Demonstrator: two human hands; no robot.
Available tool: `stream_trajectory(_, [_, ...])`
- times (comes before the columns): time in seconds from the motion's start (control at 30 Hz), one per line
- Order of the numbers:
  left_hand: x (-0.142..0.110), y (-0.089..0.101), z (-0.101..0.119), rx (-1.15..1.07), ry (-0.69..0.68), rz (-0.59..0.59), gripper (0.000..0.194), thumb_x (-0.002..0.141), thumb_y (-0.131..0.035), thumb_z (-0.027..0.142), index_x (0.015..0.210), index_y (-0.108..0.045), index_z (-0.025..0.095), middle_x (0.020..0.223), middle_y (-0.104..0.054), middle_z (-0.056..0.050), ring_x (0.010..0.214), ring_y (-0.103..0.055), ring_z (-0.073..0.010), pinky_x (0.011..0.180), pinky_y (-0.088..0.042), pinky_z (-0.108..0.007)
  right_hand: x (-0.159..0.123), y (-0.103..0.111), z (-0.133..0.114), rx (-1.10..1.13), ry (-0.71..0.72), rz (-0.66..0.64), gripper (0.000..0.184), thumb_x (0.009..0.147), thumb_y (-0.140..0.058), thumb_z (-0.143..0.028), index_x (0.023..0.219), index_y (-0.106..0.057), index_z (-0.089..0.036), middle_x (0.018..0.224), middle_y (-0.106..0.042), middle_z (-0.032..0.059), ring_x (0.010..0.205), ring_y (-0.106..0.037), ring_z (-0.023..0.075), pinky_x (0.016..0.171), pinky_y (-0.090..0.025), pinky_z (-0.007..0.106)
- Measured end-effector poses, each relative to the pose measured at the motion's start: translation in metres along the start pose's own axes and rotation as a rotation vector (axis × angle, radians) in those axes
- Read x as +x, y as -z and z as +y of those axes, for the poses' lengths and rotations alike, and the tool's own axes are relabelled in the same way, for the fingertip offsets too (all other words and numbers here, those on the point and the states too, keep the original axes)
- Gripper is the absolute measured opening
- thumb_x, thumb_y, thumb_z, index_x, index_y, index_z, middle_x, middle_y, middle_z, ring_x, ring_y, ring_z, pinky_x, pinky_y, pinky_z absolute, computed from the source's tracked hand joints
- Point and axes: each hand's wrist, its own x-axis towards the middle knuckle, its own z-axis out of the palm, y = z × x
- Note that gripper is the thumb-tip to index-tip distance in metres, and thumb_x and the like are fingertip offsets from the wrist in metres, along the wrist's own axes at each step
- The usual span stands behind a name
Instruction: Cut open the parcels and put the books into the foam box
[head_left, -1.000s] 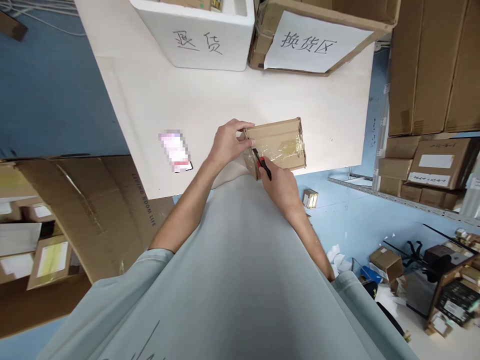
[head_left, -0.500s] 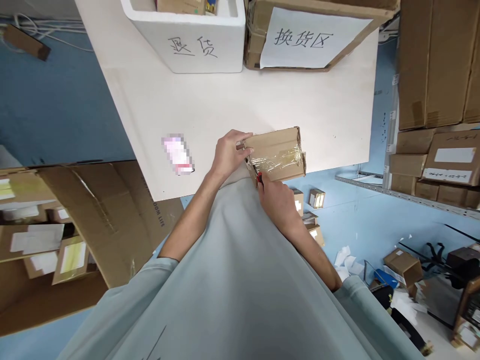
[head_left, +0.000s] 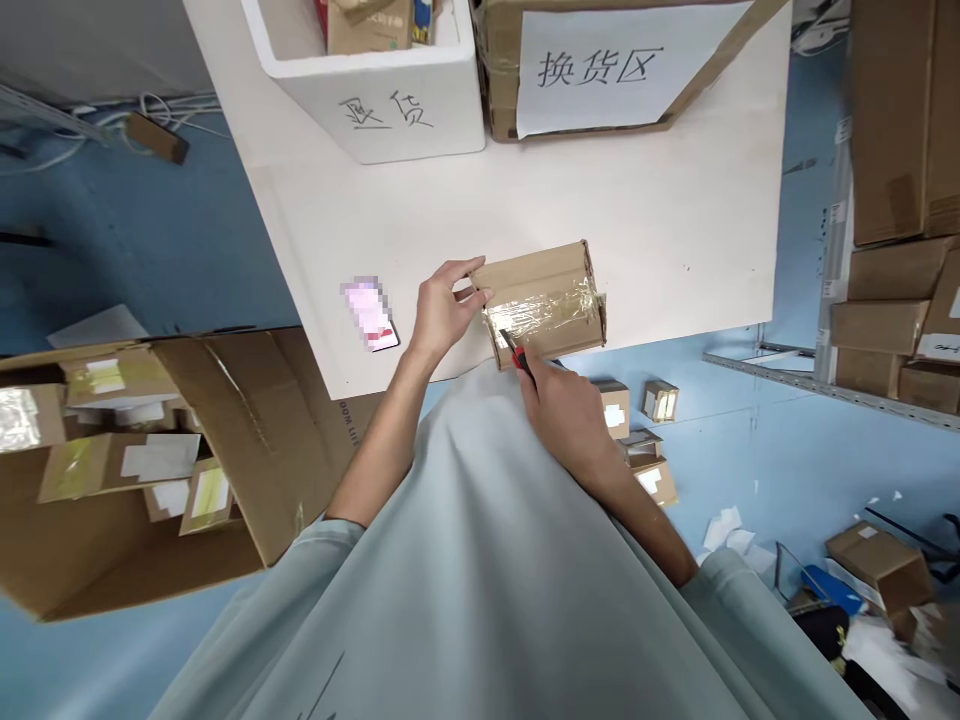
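Observation:
A small cardboard box (head_left: pixel 536 290) with shiny clear tape across its top lies at the front edge of the white table, close to my body. My left hand (head_left: pixel 442 310) grips its left end, thumb and fingers closed on the edge. In my right hand (head_left: pixel 566 405) is a utility knife (head_left: pixel 517 355) with a red and black handle. Its tip is at the tape near the box's left end; whether the blade has gone through, I cannot tell. A phone (head_left: pixel 373 315) with a blurred screen lies on the table to the left of my left hand.
A white foam bin (head_left: pixel 412 115) and a cardboard carton (head_left: pixel 502 90) with a paper sign stand at the table's back. A large open carton (head_left: pixel 225 430) with parcels is on the left. Stacked boxes (head_left: pixel 881 325) are on the right; small boxes (head_left: pixel 660 400) lie on the floor.
The knife tip has moved up slightly over the tape on the box top. The left fingers have shifted a little on the box's end. The whole view has turned slightly.

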Motion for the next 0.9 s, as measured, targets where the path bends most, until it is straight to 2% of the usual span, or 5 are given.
stream_trajectory(0.17, [-0.005, 0.002, 0.012, 0.192, -0.083, 0.055, 0.046, 0.104, -0.075, 0.036, 0.149, -0.074, 0.026, 0.151, -0.074, -0.01, 0.14, -0.07, -0.0322, 0.122, -0.061, -0.057, 0.008, 0.007, 0.017, 0.064, 0.044, 0.034, 0.052, 0.124, -0.031, -0.037, 0.173, -0.045, -0.023, 0.12, -0.086, 0.0124, 0.106, -0.081, 0.0293, 0.09, -0.055, 0.033])
stream_trajectory(0.27, [-0.013, -0.006, 0.032, 0.339, -0.179, 0.103, 0.048, 0.109, -0.071, 0.045, 0.155, -0.07, 0.029, 0.162, -0.067, -0.011, 0.155, -0.06, -0.0365, 0.133, -0.049, -0.064, 0.008, 0.014, 0.043, 0.053, -0.083, 0.114, 0.053, 0.124, -0.031, -0.037, 0.172, -0.047, -0.022, 0.117, -0.086, 0.0131, 0.102, -0.08, 0.0286, 0.086, -0.053, 0.031])
stream_trajectory(0.5, [-0.017, -0.088, 0.059, 0.453, -0.424, -0.142, 0.05, 0.119, -0.05, 0.05, 0.163, -0.061, 0.029, 0.178, -0.054, -0.012, 0.175, -0.035, -0.0364, 0.144, -0.025, -0.07, 0.014, 0.026, 0.107, 0.013, -0.239, 0.261, 0.049, 0.124, -0.034, -0.033, 0.168, -0.053, -0.021, 0.12, -0.083, 0.0138, 0.1, -0.079, 0.0267, 0.08, -0.048, 0.029])
stream_trajectory(0.63, [-0.014, -0.114, 0.048, 0.491, -0.422, -0.151, 0.05, 0.121, -0.044, 0.044, 0.165, -0.058, 0.027, 0.178, -0.053, -0.013, 0.177, -0.031, -0.0369, 0.145, -0.019, -0.072, 0.022, 0.028, 0.114, -0.017, -0.192, 0.271, 0.051, 0.124, -0.033, -0.032, 0.17, -0.051, -0.022, 0.125, -0.083, 0.0142, 0.104, -0.078, 0.0266, 0.083, -0.05, 0.03])
stream_trajectory(0.9, [-0.018, -0.113, 0.042, 0.487, -0.427, -0.14, 0.052, 0.121, -0.042, 0.049, 0.166, -0.057, 0.027, 0.18, -0.051, -0.014, 0.178, -0.027, -0.036, 0.144, -0.019, -0.074, 0.055, 0.036, 0.105, -0.076, -0.142, 0.219, 0.054, 0.124, -0.03, -0.031, 0.174, -0.046, -0.019, 0.13, -0.081, 0.0185, 0.111, -0.079, 0.0292, 0.09, -0.056, 0.033])
